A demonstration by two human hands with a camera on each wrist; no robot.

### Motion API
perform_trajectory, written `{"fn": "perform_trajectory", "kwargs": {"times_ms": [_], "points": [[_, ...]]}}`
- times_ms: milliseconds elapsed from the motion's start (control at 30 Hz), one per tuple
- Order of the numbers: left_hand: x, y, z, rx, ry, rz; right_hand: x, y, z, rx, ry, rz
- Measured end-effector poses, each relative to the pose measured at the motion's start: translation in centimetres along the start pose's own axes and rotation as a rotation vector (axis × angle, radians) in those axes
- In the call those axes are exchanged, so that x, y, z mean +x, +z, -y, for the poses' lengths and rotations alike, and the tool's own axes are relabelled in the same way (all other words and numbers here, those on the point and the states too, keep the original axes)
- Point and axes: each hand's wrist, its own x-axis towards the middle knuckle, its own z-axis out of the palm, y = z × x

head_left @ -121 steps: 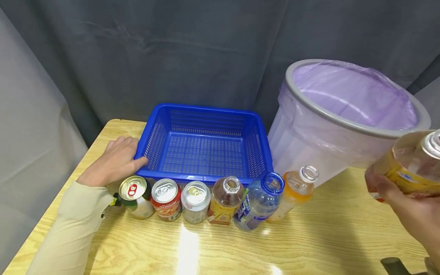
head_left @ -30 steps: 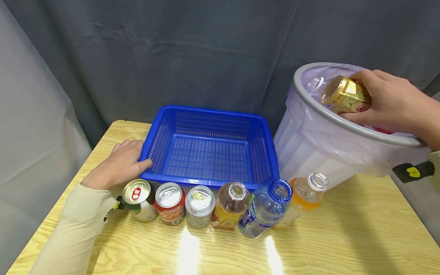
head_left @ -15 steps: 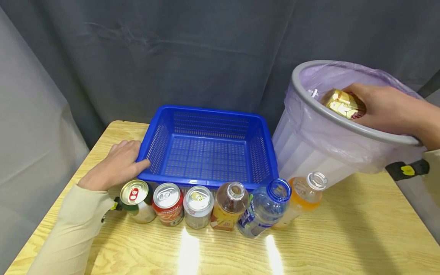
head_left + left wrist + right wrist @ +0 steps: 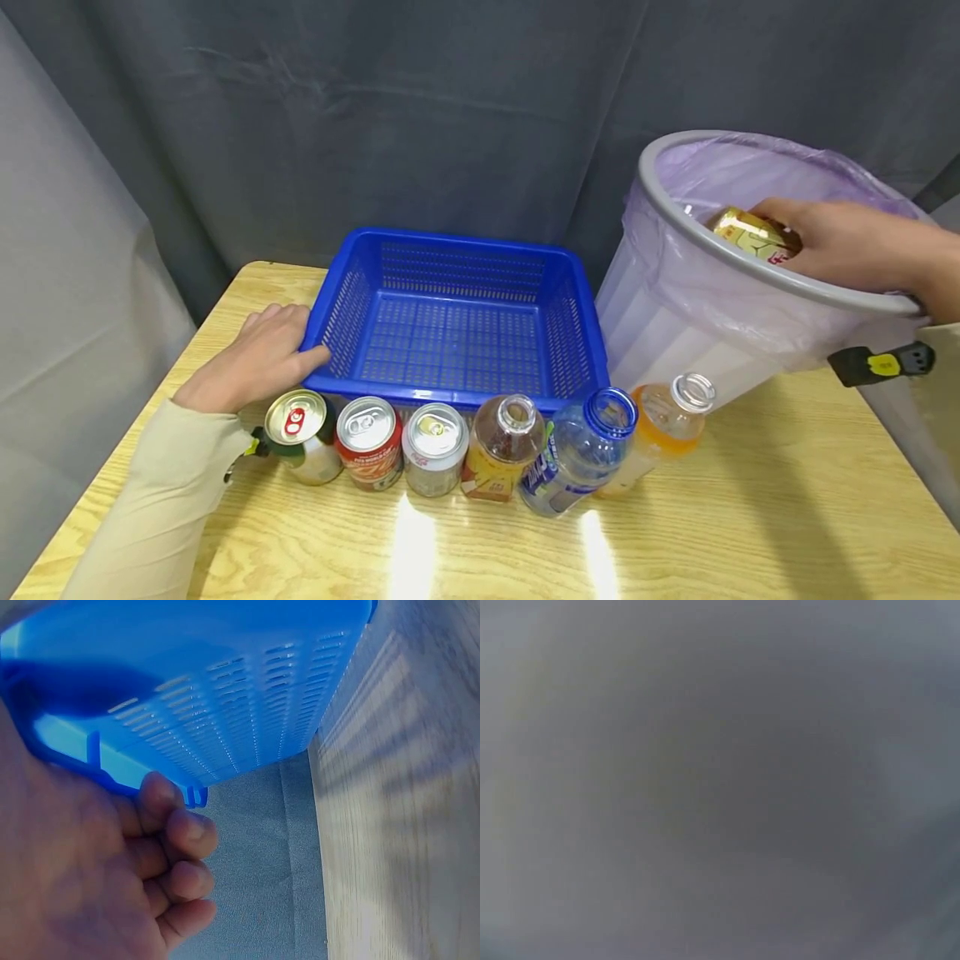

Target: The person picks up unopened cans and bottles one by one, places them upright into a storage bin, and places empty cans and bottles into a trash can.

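With its thumb over the left rim, my left hand (image 4: 262, 358) grips the blue plastic basket (image 4: 431, 396). The left wrist view shows the curled fingers (image 4: 187, 879) below that rim. On the right, my right hand (image 4: 847, 242) reaches into the lined bin (image 4: 697, 333) and holds a plastic bottle (image 4: 750, 235) with a gold label. The bottle lies tilted, its mouth end mostly hidden behind the bin's grey rim. Only a grey blur appears in the right wrist view.
Before the basket stand a green-and-gold can (image 4: 303, 437), a red can (image 4: 369, 442) and a silver-white can (image 4: 435, 450). Further right are a brown-tinted bottle (image 4: 498, 454), a blue bottle (image 4: 573, 458) and an orange-banded bottle (image 4: 663, 425). A dark curtain (image 4: 450, 117) hangs behind the table.
Four seconds ago my right hand held a bottle outside the bin at the far right. It has since moved over the rim and sunk lower inside. My left hand keeps its place.
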Motion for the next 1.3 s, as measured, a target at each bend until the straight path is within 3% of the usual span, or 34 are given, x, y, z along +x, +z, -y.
{"fn": "perform_trajectory", "kwargs": {"times_ms": [267, 1000, 1233, 1300], "points": [[0.19, -0.03, -0.1, 0.003, -0.003, 0.008, -0.01, 0.33, -0.59, 0.012, -0.019, -0.014], [0.25, -0.32, -0.14, -0.001, 0.001, 0.008, 0.18, 0.1, -0.57, 0.038, 0.002, 0.045], [0.16, -0.33, -0.14, -0.012, -0.017, 0.021, 0.19, 0.31, -0.7, 0.263, -0.078, 0.053], [0.15, -0.29, -0.14, -0.014, -0.018, 0.024, 0.09, 0.41, -0.82, 0.281, -0.091, 0.048]]}}
